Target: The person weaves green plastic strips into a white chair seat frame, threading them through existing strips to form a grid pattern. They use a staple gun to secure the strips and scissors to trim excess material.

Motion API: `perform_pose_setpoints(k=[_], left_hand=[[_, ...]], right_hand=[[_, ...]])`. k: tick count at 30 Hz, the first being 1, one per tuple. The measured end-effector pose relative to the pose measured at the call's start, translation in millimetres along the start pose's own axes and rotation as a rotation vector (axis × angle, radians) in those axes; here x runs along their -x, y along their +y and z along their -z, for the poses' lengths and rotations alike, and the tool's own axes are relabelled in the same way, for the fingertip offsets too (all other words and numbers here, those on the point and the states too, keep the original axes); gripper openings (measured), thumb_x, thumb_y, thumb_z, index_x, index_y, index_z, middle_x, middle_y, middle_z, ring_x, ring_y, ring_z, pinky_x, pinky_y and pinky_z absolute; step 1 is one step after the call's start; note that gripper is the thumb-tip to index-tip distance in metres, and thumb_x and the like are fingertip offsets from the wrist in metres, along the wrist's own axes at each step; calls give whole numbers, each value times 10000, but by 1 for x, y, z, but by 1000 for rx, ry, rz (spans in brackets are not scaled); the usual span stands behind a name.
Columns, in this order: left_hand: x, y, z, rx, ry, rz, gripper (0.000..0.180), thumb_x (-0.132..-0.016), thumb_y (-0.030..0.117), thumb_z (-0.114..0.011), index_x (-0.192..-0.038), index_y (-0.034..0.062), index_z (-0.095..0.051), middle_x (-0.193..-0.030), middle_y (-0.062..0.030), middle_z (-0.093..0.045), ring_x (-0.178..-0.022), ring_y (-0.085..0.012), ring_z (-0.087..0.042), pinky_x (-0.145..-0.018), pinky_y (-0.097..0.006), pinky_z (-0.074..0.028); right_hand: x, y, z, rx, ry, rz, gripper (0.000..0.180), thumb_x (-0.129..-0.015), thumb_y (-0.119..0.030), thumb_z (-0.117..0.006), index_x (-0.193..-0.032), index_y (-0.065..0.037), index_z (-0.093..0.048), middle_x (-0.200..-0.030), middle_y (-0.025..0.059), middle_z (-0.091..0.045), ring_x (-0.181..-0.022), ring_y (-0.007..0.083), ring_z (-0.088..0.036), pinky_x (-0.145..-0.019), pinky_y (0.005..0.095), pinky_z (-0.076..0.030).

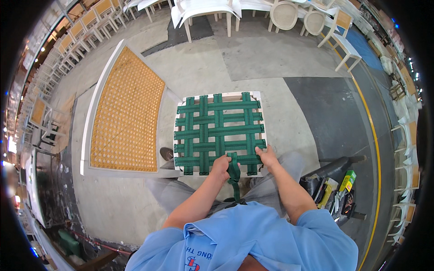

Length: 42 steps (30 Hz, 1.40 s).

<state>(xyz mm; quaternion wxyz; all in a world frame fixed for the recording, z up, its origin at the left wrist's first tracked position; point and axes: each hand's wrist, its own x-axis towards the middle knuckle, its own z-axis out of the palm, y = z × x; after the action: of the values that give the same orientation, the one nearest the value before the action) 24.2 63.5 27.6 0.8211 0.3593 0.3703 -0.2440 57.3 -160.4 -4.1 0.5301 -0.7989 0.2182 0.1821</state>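
Observation:
In front of my lap is a chair seat frame (pixel 262 100) of pale wood, with dark green webbing (pixel 211 132) woven across it in several crossing strips. At its near edge, my left hand (pixel 221 167) pinches a loose green webbing strap (pixel 233 174). The strap's upper end reaches the nearest crosswise strip, and its tail hangs toward my waist. My right hand (pixel 268 157) grips the near right corner of the frame, thumb on top by a strip's end; its other fingers are partly hidden. To the left stands the chair's backrest (pixel 126 113), woven cane in a whitish frame.
Right of my leg, a dark tool bag (pixel 312 183) holds hand tools and a green-yellow box (pixel 347 180). Rows of chairs (pixel 79 31) line the left and far sides. White-covered furniture (pixel 205 8) stands at the back. A yellow line (pixel 379 167) runs along the right floor.

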Motion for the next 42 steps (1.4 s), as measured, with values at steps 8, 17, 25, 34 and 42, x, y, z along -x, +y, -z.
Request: perform_pose_setpoints(k=[8, 17, 25, 34, 42], left_hand=[[-39, 4, -26, 457, -44, 159, 352, -927, -61, -388, -1263, -63, -492, -1133, -253, -623, -987, -411, -692, -868, -547, -613], [-53, -12, -16, 400, -148, -6, 531, -829, -134, -418, -1280, 131, -509, -1139, -179, -625, -974, -390, -681, -847, -552, -596], [-23, -22, -8, 244, -176, -17, 435, -875, -37, -427, -1293, 51, -511, -1128, -169, -643, -948, -320, -691, -838, -495, -580], [38, -40, 22, -899, -93, -173, 322, -990, 101, -548, -1298, 14, -580, -1104, -133, -713, -917, -168, -677, -759, -318, -550], [-58, 88, -61, 87, -226, -158, 467, -1053, 272, -562, -1460, 106, -403, -1283, -211, -627, -872, -294, -708, -810, -451, -600]], right_hand=[[13, -44, 5, 200, 246, 362, 361, -968, -234, -680, -1286, -64, -665, -1186, 194, -704, -1027, 322, -686, -925, 409, -537], [-56, -103, -56, 424, -393, -159, 269, -970, -232, -692, -942, 33, -720, -777, 158, -692, -592, 255, -647, -515, 413, -514], [-37, -95, -55, 22, -333, -104, 181, -942, -150, -731, -1029, 4, -691, -660, 42, -612, -472, 122, -488, -403, 322, -339], [-63, -118, -40, -322, -83, 149, 158, -1004, -90, -641, -1132, -2, -618, -797, 49, -677, -542, 106, -547, -460, 268, -419], [-97, -123, -48, -120, -114, 176, 178, -917, -46, -697, -1087, -30, -647, -818, 49, -657, -693, 137, -593, -585, 313, -475]])
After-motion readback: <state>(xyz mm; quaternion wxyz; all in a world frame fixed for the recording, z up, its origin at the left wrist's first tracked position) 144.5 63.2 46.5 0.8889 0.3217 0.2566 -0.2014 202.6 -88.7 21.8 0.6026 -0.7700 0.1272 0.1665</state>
